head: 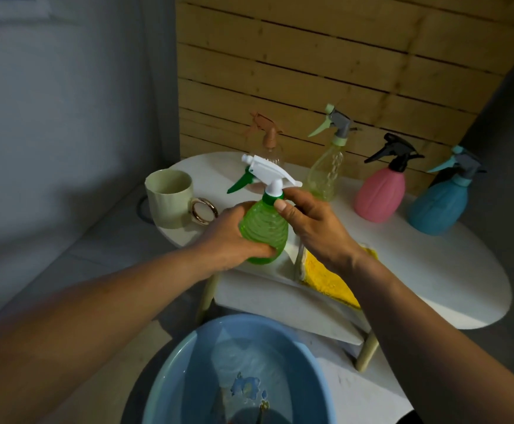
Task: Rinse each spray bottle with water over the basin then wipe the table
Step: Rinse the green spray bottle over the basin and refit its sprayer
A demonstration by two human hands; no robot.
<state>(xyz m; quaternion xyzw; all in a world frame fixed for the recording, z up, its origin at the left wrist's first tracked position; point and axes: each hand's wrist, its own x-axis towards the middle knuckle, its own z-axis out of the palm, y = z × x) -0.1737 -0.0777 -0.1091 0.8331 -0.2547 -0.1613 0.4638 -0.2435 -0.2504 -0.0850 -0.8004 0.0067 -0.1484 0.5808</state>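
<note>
I hold a green ribbed spray bottle [263,228] with a white and green trigger head upright above the table's near edge. My left hand [234,237] grips its body from the left. My right hand [307,221] pinches the green collar at its neck with thumb and fingers. The blue basin [188,362], holding some water, stands on the floor below. A yellow cloth [326,273] lies on the white table [433,270] under my right wrist.
At the table's back stand a clear bottle with a brown head [268,142], a yellowish bottle [326,172], a pink bottle [381,191] and a blue bottle [439,203]. A pale green mug [170,200] sits at the left edge. A wooden slat wall rises behind.
</note>
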